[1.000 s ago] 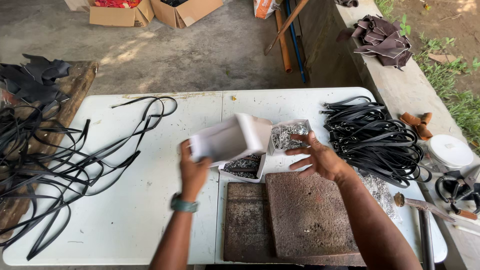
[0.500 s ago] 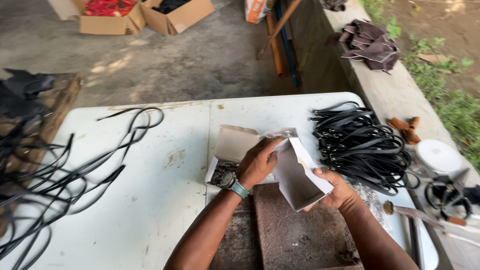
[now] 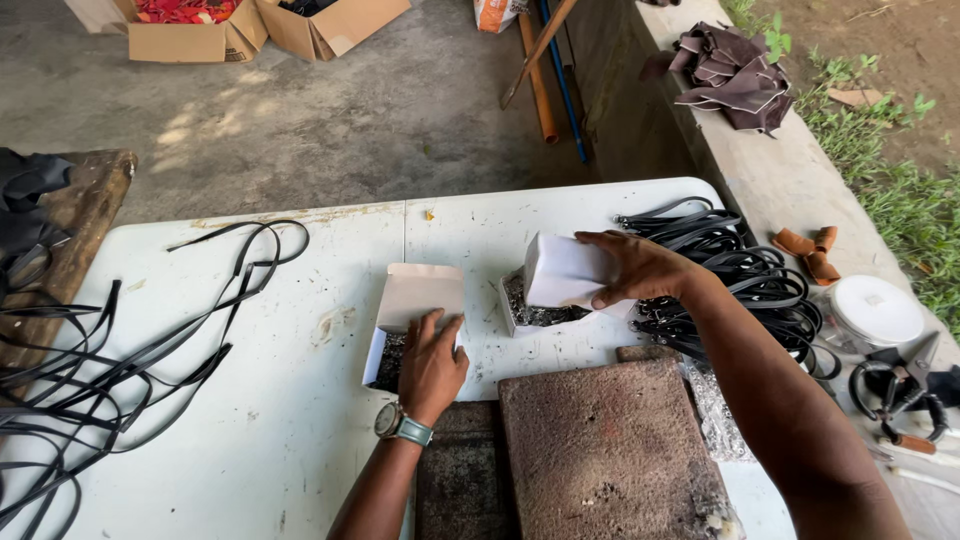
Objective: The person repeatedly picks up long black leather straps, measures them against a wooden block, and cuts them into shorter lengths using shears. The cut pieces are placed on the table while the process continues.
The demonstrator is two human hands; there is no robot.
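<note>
My left hand [image 3: 432,366] rests flat on a small white cardboard box [image 3: 420,298] with an open flap and dark small parts inside, on the white table [image 3: 250,420]. My right hand [image 3: 640,268] grips a white box lid [image 3: 565,272] and holds it over a second small open box [image 3: 535,312] filled with dark metal bits. Both boxes sit just beyond a brown stone slab [image 3: 610,450] at the table's near edge.
A pile of black straps [image 3: 745,275] lies at the right, more black straps [image 3: 110,360] spread at the left. A white round container [image 3: 877,310], tools [image 3: 900,385] and brown pieces [image 3: 805,245] sit far right. Cardboard boxes [image 3: 190,30] stand on the concrete floor.
The two hands, together on one box before, have parted. My left hand has set a box down at the left; my right hand has carried the lid over the right box.
</note>
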